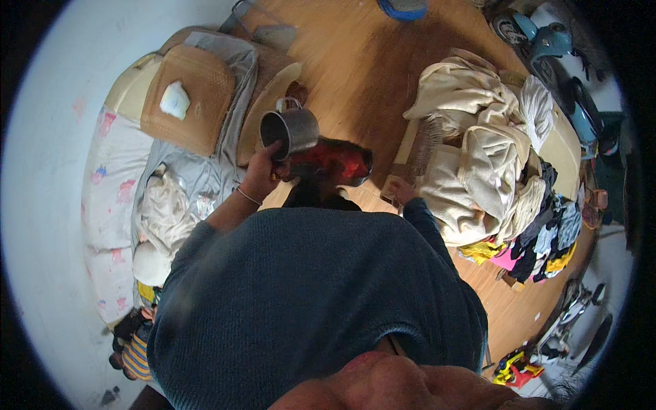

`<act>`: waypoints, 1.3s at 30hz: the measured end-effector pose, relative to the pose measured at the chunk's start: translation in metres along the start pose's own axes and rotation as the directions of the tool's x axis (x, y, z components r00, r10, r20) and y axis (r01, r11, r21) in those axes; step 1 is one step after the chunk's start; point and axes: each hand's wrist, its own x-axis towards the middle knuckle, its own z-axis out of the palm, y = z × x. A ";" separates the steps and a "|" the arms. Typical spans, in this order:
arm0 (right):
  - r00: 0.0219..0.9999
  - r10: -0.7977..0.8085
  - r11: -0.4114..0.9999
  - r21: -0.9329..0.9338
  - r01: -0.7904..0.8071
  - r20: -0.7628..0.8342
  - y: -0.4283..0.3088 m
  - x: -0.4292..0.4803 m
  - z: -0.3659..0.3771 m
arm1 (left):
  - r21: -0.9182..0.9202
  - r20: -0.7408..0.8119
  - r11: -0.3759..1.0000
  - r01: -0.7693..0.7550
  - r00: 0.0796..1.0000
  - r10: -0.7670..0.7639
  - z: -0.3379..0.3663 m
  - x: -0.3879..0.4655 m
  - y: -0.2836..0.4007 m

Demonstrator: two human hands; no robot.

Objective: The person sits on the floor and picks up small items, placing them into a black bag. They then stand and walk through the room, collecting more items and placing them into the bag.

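Observation:
My left hand (pixel 261 171) grips a metal mug (pixel 302 130) by its rim, with the opening tilted to the left. Just beside the mug is a dark red, shiny object (pixel 333 163); its kind is unclear, and I cannot tell whether my fingers also touch it. On the other side, my right hand (pixel 402 190) closes around the near end of what looks like a wooden brush (pixel 408 141) with a row of bristles. That brush lies against a heap of cream blankets (pixel 469 169).
A seat on the left carries a brown cushion (pixel 189 100) with a white cloth (pixel 175 100) on it. Crumpled cloth (pixel 166 212) lies nearer. Mixed clothes (pixel 546 230) spill below the blankets. Blue-grey wheeled things (pixel 553 43) stand far right. A striped-top figure (pixel 137 353) is lower left.

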 end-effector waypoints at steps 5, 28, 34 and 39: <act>0.984 -0.054 0.998 0.028 0.050 0.168 -0.073 0.025 -0.019 | -0.119 0.123 0.993 -0.021 0.992 0.036 0.044 0.033 0.059; 0.978 -0.169 0.964 -0.189 0.189 0.119 -0.099 0.222 -0.201 | 0.056 -0.193 0.995 -0.088 0.976 0.097 0.178 0.282 0.193; 0.983 -0.050 0.999 0.005 0.052 -0.174 -0.084 0.270 -0.300 | 0.845 0.475 -0.018 -0.534 0.736 0.483 0.218 0.332 0.213; 0.967 -0.161 0.949 -0.301 0.097 -0.196 -0.093 0.306 -0.352 | 0.756 0.653 -0.327 -0.567 0.623 0.431 0.215 0.395 0.224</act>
